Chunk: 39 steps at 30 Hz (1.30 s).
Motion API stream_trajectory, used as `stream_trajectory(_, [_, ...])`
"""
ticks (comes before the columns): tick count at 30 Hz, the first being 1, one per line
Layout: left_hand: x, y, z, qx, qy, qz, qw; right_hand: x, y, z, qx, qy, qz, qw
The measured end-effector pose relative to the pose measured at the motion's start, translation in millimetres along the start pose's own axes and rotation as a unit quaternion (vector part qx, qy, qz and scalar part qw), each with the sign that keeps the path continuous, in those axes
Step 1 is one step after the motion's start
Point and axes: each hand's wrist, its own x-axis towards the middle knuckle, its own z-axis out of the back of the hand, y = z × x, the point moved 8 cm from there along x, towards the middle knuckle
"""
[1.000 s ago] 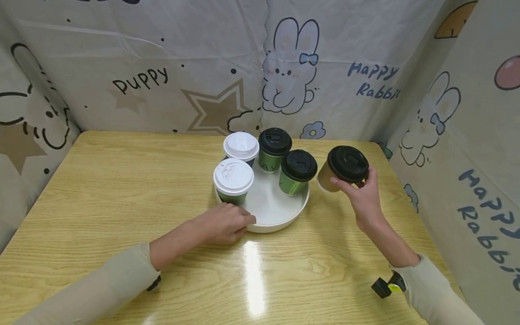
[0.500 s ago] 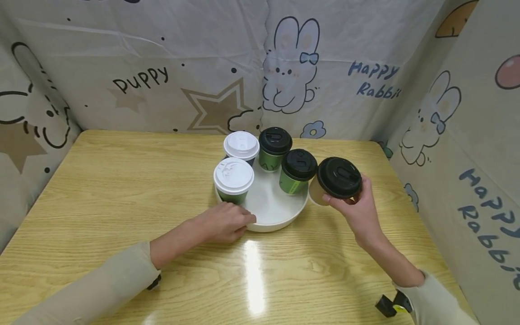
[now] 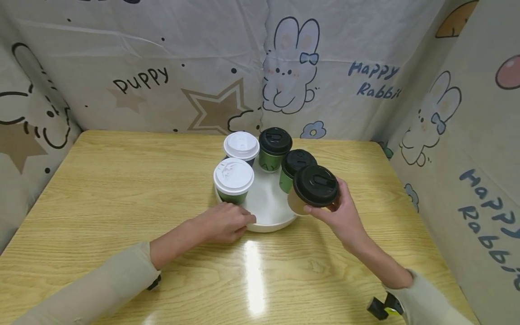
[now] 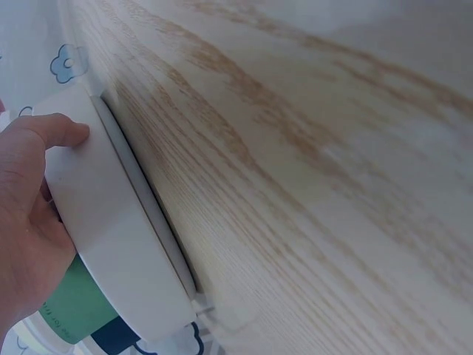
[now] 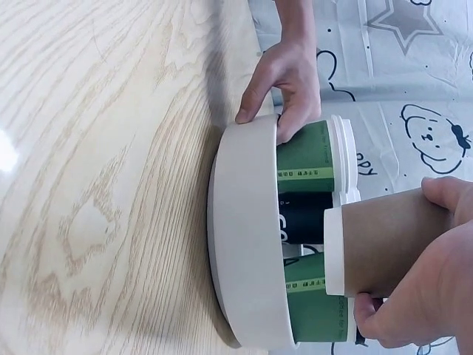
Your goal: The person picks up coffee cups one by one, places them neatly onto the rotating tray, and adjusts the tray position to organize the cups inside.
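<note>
A brown paper cup with a black lid is in my right hand, thumb and fingers around its sides. It hangs, slightly tilted, over the right front rim of a round white tray; in the right wrist view the cup's pale base is clear of the rim. My left hand grips the tray's front left edge, thumb on the outer wall. Inside the tray stand two white-lidded cups at the left and two green, black-lidded cups at the back and right. The held cup partly hides the right one.
The wooden table extends around the tray. Behind it and along the sides hangs a printed cloth with rabbits, stars and lettering. Each wrist carries a small black device, the right one low over the table.
My right hand has carried the brown cup leftward and nearer to me, from beside the tray to above its right front rim. The left hand and the tray have stayed still.
</note>
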Motion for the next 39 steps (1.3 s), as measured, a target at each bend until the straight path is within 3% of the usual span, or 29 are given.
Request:
stream_trajectory(21, [-1.2,-0.7,1.0,0.018,-0.021,-0.009,0.9996,15.1,-11.0,-43.4,-0.011,0.05,0.002,0.999])
stream_trajectory(39, [-1.4,-1.4,1.5,0.017,-0.03,-0.013,0.9993,25.3,-22.8,-61.8,-0.004,0.069,0.002,0.998])
